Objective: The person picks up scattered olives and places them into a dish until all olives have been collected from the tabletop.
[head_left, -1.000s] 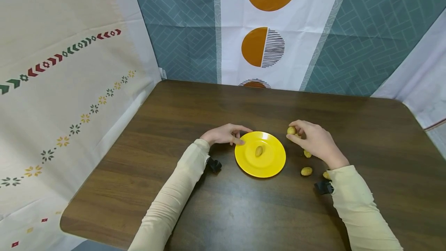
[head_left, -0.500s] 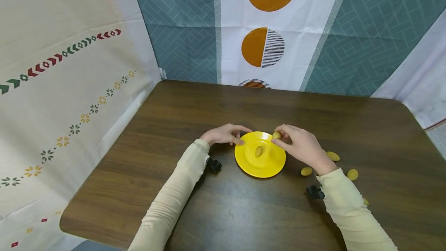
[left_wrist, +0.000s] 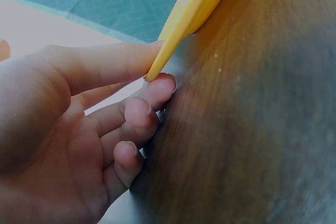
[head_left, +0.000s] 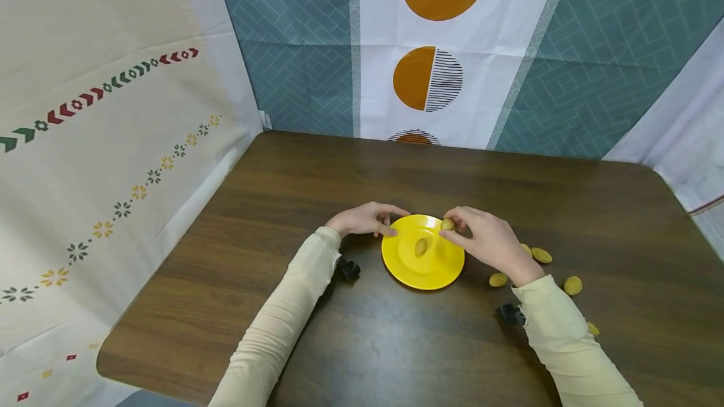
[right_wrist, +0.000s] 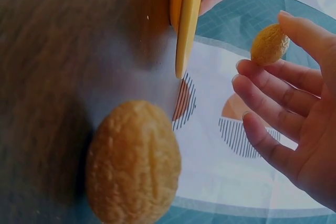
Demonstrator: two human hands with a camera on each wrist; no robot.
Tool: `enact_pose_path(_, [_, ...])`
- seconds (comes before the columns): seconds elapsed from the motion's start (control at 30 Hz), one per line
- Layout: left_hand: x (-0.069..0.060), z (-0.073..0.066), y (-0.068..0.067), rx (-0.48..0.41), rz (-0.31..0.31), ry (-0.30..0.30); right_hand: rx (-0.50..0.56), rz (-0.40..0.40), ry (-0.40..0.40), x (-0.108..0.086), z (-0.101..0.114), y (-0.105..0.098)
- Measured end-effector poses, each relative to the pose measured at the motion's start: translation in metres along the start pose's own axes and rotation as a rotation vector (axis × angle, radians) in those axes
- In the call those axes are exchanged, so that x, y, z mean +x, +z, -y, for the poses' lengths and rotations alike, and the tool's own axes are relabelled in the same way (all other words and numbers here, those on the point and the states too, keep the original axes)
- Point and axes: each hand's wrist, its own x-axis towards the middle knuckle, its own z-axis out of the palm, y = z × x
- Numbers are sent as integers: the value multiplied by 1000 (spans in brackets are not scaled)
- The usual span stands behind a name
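The plate [head_left: 424, 274] sits on the table [head_left: 351, 350], with one lump [head_left: 421, 247] lying near its middle. At the plate's left rim the left hand [head_left: 364, 218] pinches the edge, thumb on top and a finger beneath. The right hand [head_left: 488, 235] grips a second lump [head_left: 447, 225] between thumb and fingers, held above the plate's far right rim and clear of it.

More lumps lie on the table to the right of the plate: the nearest lump [head_left: 498, 279] just off the rim, then a partly hidden lump [head_left: 526, 250] beside a long lump [head_left: 541, 255], a round lump [head_left: 572, 286] farther right, and an outer lump [head_left: 592, 330] partly behind the right sleeve [head_left: 571, 347]. Beyond the plate, past the table's far edge, hangs a patterned cloth [head_left: 300, 80].
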Motion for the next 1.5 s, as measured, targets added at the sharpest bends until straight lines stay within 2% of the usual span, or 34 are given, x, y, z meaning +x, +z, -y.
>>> enact_pose_path(0.37, [0,1,0,-5,-2,16,11,8,9,0,-1,-1])
enact_pose_path(0.67, [1,0,-1,0,-7,9,6,-75,-5,-1,-5,-2])
enact_pose_path(0.87, [2,2,0,11,-12,13,-10,-73,14,-2,-17,-5])
enact_pose_path(1.27, [1,2,1,14,-2,24,-44,19,149,-6,-36,-14])
enact_pose_path(1.37, [2,3,1,16,-3,25,-60,63,159,-6,-40,-18])
enact_pose_path(1.5, [2,3,0,15,-5,23,-103,158,163,-8,-48,-25])
